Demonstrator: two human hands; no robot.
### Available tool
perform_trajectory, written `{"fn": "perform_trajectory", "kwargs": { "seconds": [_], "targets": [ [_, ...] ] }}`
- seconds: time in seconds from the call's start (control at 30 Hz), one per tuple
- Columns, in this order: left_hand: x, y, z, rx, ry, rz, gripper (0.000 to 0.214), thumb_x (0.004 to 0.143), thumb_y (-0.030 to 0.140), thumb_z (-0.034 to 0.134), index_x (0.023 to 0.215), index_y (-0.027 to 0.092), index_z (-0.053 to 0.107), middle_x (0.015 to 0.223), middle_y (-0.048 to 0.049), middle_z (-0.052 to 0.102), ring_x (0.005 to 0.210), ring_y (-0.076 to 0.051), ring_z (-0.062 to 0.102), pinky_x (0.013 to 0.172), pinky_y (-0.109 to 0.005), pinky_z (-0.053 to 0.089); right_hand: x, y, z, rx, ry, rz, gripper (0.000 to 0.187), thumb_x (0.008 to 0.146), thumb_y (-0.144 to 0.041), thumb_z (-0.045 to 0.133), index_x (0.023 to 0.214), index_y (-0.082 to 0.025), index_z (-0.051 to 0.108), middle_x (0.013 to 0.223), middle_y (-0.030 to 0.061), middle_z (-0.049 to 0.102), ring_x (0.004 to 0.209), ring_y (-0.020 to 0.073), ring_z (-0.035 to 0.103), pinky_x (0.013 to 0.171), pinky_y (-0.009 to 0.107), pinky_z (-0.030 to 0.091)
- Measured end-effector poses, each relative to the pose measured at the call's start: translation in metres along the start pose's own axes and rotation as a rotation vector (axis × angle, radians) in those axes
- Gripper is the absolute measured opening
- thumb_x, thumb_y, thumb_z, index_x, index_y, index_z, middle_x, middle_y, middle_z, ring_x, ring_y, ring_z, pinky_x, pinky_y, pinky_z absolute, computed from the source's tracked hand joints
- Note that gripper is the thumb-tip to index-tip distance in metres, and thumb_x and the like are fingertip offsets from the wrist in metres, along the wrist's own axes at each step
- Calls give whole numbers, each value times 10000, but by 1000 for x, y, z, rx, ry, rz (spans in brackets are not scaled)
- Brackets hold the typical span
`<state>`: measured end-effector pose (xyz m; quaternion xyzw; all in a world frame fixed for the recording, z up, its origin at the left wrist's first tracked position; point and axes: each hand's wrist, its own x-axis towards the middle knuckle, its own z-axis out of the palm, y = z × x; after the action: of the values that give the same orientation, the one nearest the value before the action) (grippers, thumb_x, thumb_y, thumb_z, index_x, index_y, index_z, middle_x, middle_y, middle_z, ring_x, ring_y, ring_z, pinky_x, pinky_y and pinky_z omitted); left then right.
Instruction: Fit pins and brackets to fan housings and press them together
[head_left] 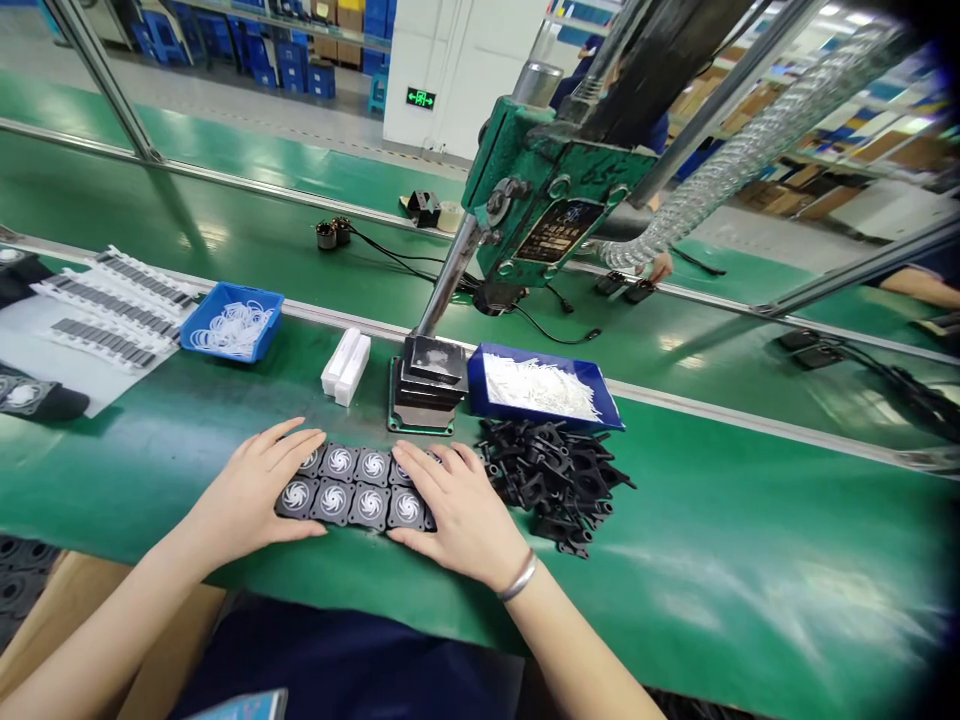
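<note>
Where two rows of black square parts with white swirl faces (pixel 334 498) lie on the near side of the green bench (pixel 750 580), the left hand (pixel 259 490) is curled round their left end and the right hand (pixel 465 515) round their right, each gripping with fingers at the far edge and thumb at the near one. Keeping the rows snug calls, I'd judge, for even pressure from both ends, light enough that the middle parts don't buckle up; how hard the hands press, I can't tell. On the far side, the press base (pixel 427 385) stands close to the right fingers, and the loose black pile (pixel 551 475) crowds that hand's right, leaving little room for sliding that way. Farther back are a dark blue tray (pixel 525 414) of white pieces, white blocks (pixel 346 366) and, left, a lighter blue tray (pixel 271 325).
</note>
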<state>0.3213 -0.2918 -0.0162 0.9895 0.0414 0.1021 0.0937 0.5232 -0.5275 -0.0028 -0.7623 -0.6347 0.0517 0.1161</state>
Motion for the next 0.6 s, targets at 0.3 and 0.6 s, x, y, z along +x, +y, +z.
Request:
{"fn": "perform_trajectory", "kwargs": {
  "seconds": [0.3,0.6],
  "targets": [
    [-2,0,-4,-61,-8,-48,1108,688,636,784,1536,207,213,1492,-169,470,1402,-369,405,1103,-522,421,-1,2,-2,-34,-10,-9,791,888,-680,502,1494,-186,387,1527,61,449,1215,304,444,1102,512,255],
    [-19,-20,-13,-277,-9,-112,1129,705,582,797,1563,264,135,1543,-179,393,1428,-368,375,1146,-571,382,-3,4,3,-133,83,-82,765,876,-633,563,1472,-174,426,1474,87,514,1187,296,489,1065,481,299]
  ]
}}
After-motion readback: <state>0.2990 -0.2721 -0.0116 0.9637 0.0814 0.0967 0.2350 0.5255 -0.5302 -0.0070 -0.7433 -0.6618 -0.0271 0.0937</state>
